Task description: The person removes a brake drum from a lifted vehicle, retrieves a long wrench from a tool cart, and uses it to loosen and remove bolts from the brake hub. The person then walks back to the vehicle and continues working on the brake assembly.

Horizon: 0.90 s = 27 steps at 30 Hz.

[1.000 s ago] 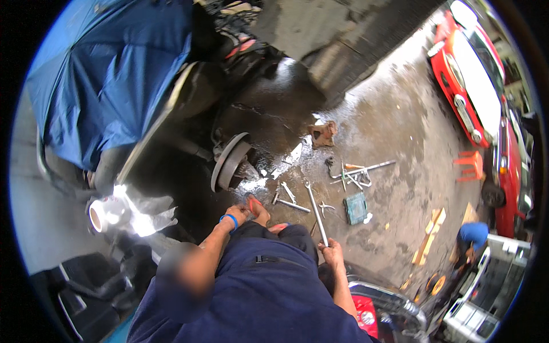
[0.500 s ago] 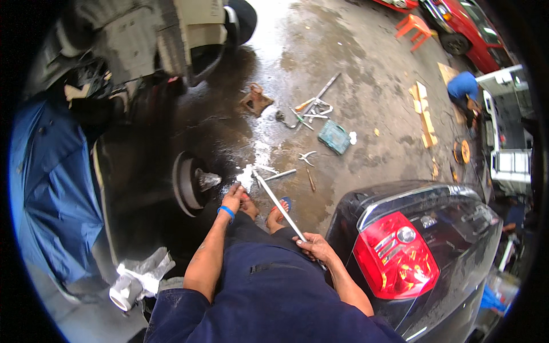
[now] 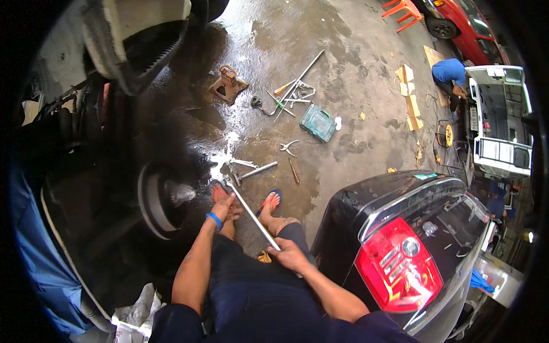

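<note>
One long metal bar point(image 3: 251, 215), slanting in front of the person. Right hand point(image 3: 290, 255): fingers wrapped round the bar's near end. Left hand point(image 3: 224, 207): beside the far end, fingers blurred (whether they touch the metal, I cannot tell). Stage, as judged: bar taken up, its far end not visibly fitted to any part; one blurred hub drum point(image 3: 151, 200), to the left, showing no wheel on it. Lying on the wet floor point(image 3: 343, 154) beyond: one hammer point(image 3: 257, 170); one spanner point(image 3: 245, 163); one pair of pliers point(image 3: 289, 148); one screwdriver point(image 3: 294, 171); one teal case point(image 3: 318, 123); one rusty metal part point(image 3: 229, 86). To the right, one dark car with a red tail light point(image 3: 398, 263). Against the frame half a second ago: left hand closer to the bar, right hand's hold alike, drum further left in view.
</note>
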Each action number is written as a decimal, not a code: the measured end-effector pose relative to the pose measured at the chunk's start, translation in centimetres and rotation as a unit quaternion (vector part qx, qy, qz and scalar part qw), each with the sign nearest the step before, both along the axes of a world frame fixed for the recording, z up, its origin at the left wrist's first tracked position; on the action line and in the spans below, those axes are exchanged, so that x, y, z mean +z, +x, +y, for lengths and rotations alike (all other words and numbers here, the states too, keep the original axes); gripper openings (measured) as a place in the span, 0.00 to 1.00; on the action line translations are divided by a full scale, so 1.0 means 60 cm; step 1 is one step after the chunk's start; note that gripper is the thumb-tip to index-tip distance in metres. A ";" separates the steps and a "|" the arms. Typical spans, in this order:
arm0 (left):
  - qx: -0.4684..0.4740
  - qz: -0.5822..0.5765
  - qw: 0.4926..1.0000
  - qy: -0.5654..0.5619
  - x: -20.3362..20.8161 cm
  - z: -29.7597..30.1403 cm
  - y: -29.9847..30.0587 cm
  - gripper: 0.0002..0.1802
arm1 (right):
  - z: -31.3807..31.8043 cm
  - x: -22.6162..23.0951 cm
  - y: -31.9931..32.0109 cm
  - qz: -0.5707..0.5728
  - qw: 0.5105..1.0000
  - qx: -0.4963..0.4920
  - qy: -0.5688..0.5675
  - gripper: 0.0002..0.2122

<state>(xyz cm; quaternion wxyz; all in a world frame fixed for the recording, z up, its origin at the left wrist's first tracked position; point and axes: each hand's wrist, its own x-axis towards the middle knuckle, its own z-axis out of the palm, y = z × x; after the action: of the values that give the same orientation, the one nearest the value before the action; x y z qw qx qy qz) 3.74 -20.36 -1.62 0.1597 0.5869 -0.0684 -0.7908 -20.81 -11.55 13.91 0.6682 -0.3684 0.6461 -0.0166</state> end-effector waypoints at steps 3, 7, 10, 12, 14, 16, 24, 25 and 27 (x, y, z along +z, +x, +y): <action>0.126 0.004 0.992 -0.007 -0.026 -0.007 -0.044 0.18 | -0.008 -0.102 0.044 0.063 0.995 0.028 -0.070 0.11; 0.331 -0.083 0.936 -0.091 -0.035 -0.054 -0.070 0.11 | -0.023 -0.230 0.074 0.027 0.997 0.055 -0.057 0.10; 0.341 -0.079 0.926 -0.144 -0.035 -0.089 -0.067 0.17 | -0.046 -0.333 0.065 -0.001 0.985 0.094 -0.147 0.08; 0.336 -0.077 0.925 -0.163 -0.045 -0.103 -0.067 0.20 | -0.069 -0.407 0.044 -0.015 0.971 0.134 -0.199 0.09; 0.276 -0.090 0.920 -0.263 -0.069 -0.115 -0.069 0.22 | -0.116 -0.491 0.023 -0.016 0.959 0.187 -0.213 0.10; 0.226 -0.103 0.918 -0.310 -0.109 -0.129 -0.072 0.22 | -0.192 -0.584 -0.013 -0.009 0.945 0.260 -0.200 0.14; 0.208 -0.213 0.903 -0.310 -0.323 -0.205 -0.111 0.18 | -0.525 -0.887 -0.198 0.354 0.900 0.203 -0.155 0.15; 0.168 -0.234 0.900 -0.326 -0.351 -0.222 -0.111 0.18 | -0.556 -0.912 -0.217 0.363 0.894 0.201 -0.170 0.15; 0.100 -0.266 0.881 -0.379 -0.394 -0.239 -0.111 0.17 | -0.609 -0.956 -0.240 0.397 0.876 0.203 -0.185 0.16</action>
<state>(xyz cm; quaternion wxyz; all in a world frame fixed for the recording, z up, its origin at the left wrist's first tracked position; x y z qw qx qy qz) -2.93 -34.72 -25.28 0.4236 0.6739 -0.3436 -0.4984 -35.21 -48.07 -43.45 0.2642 -0.5838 0.7534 0.1476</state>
